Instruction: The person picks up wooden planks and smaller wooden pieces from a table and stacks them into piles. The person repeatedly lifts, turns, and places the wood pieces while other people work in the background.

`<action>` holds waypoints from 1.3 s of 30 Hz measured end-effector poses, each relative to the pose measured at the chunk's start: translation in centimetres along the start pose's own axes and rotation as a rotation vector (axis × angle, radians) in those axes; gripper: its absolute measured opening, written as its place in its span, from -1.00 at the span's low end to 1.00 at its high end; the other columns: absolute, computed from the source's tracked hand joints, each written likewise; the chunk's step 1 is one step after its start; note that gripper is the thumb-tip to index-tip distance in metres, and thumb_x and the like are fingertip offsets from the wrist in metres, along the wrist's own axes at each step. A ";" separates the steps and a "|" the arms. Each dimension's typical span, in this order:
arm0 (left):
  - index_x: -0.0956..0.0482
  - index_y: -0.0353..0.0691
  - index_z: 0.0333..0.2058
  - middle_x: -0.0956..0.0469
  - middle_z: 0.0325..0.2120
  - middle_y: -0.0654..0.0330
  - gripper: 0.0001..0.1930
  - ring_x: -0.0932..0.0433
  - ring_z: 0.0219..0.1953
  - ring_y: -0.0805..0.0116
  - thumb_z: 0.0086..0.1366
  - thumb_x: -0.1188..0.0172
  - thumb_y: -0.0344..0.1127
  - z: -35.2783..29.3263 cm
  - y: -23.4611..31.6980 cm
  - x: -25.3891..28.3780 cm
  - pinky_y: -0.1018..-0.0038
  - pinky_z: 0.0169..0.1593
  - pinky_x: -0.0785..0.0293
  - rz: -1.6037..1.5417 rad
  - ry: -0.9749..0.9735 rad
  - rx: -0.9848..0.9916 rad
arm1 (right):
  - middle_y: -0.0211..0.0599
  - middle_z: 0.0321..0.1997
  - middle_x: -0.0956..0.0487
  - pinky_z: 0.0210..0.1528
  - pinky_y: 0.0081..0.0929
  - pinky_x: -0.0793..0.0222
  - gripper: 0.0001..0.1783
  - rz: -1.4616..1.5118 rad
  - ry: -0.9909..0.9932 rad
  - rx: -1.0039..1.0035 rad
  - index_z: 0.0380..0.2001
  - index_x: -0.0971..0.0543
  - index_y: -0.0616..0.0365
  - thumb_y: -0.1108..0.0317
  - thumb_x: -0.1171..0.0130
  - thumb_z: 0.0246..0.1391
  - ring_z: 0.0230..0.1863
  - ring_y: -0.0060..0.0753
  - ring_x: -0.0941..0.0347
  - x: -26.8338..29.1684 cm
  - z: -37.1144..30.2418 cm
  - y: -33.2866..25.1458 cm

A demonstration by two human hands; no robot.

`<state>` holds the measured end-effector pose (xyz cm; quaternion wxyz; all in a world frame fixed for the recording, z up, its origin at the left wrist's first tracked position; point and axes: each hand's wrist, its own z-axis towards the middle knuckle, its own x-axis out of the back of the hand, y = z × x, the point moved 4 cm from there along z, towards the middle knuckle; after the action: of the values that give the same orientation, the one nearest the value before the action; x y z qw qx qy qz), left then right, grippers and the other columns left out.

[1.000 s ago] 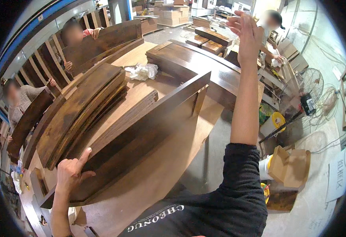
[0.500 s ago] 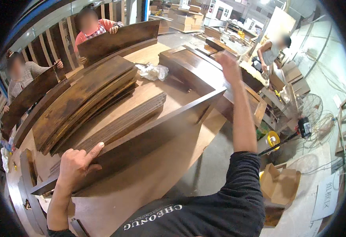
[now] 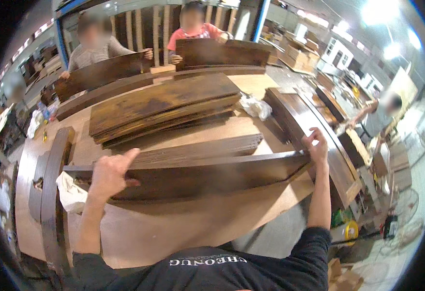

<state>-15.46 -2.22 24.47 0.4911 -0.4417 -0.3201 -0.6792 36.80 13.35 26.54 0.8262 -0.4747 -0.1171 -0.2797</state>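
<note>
A long dark-brown board [image 3: 212, 177] stands on edge across the worktable in front of me. My left hand [image 3: 110, 174] straddles its top edge left of the middle, forefinger above the edge and thumb low on the near face. Beside that wrist is a crumpled white cloth [image 3: 71, 194]. At the board's right end is my right hand [image 3: 317, 145], fingers curled toward the thumb; whatever they hold, if anything, is too small to make out. Just behind the board lies a stack of narrow ribbed strips [image 3: 198, 151]. Farther back rests a pile of wide brown boards [image 3: 164, 104].
Two people across the table hold upright brown panels [image 3: 222, 54]. A framed panel [image 3: 319, 131] lies at the right, near crumpled white plastic [image 3: 256, 105]. Long dark strips [image 3: 52, 203] lie on the left. Another person works at far right.
My right hand has come down from its raised position to the board's right end. The view has turned left, and the board looks more level. My left hand stays on the board.
</note>
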 end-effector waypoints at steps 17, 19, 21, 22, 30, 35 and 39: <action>-0.39 -0.24 -0.06 -0.47 -0.14 0.21 -0.29 -0.40 -0.04 0.35 -0.21 -0.56 -0.30 -17.1 -7.1 -10.7 0.43 0.09 -0.29 -1.242 0.850 0.987 | -0.16 -0.59 -0.57 -0.37 -0.28 -0.39 -0.62 -0.709 -0.839 0.162 -0.46 -0.68 0.09 0.27 -0.45 -0.54 -0.53 -0.17 -0.50 -9.1 0.5 -1.4; -0.38 -0.29 -0.05 -0.47 -0.13 0.19 -0.28 -0.39 -0.02 0.38 -0.22 -0.57 -0.28 -16.0 -4.8 -8.3 0.44 0.09 -0.29 -1.011 0.876 0.857 | -0.25 -0.60 -0.59 -0.40 -0.43 -0.39 -0.62 -0.694 -0.853 0.142 -0.51 -0.65 0.19 0.25 -0.47 -0.54 -0.55 -0.41 -0.49 -9.6 0.2 -3.8; -0.38 -0.33 -0.05 -0.47 -0.14 0.18 -0.31 -0.40 -0.03 0.38 -0.18 -0.54 -0.34 -17.7 -6.0 -9.9 0.44 0.08 -0.31 -1.132 0.972 0.822 | -0.20 -0.57 -0.59 -0.38 -0.43 -0.41 -0.61 -0.579 -0.938 0.271 -0.48 -0.66 0.17 0.23 -0.45 -0.51 -0.55 -0.34 -0.51 -13.5 -1.9 -8.7; -0.38 -0.34 -0.05 -0.48 -0.15 0.19 -0.32 -0.41 -0.05 0.38 -0.16 -0.53 -0.36 -16.8 -6.2 -9.4 0.46 0.05 -0.34 -1.076 0.984 0.799 | -0.12 -0.51 -0.60 -0.33 -0.39 -0.42 -0.54 -0.636 -1.009 0.366 -0.39 -0.65 0.15 0.18 -0.43 -0.49 -0.49 -0.22 -0.53 -15.2 -2.3 -8.6; -0.42 -0.30 -0.04 -0.51 -0.41 0.29 -0.43 -0.51 -0.29 0.49 -0.07 -0.42 -0.50 -16.3 -6.0 -7.8 0.58 -0.22 -0.46 -1.240 0.932 0.826 | -0.03 -0.48 -0.58 -0.29 -0.23 -0.38 -0.60 -0.510 -1.074 0.635 -0.32 -0.63 0.09 0.10 -0.35 -0.24 -0.34 0.03 -0.52 -24.1 -7.7 -21.0; -0.34 -0.26 0.12 -0.51 -0.25 0.28 -0.31 -0.49 -0.17 0.51 -0.04 -0.40 -0.48 -15.9 -5.5 -8.6 0.51 -0.02 -0.38 -1.396 1.002 0.731 | -0.08 -0.46 -0.60 -0.30 -0.27 -0.39 -0.61 -0.461 -1.089 0.578 -0.29 -0.64 0.08 0.16 -0.36 -0.25 -0.36 -0.03 -0.54 -23.7 -7.9 -20.8; -0.31 -0.25 0.15 -0.49 -0.14 0.27 -0.26 -0.43 -0.05 0.52 -0.05 -0.41 -0.48 -16.4 -5.3 -7.3 0.52 0.02 -0.37 -1.187 0.965 0.755 | -0.14 -0.48 -0.61 -0.34 -0.33 -0.39 -0.61 -0.477 -1.090 0.626 -0.30 -0.64 0.10 0.18 -0.37 -0.27 -0.42 -0.10 -0.55 -24.6 -8.2 -20.9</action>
<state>-24.29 -12.02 11.19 0.2506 0.3303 -0.4593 -0.7856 4.14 6.84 26.00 0.6633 -0.2472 -0.6947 -0.1279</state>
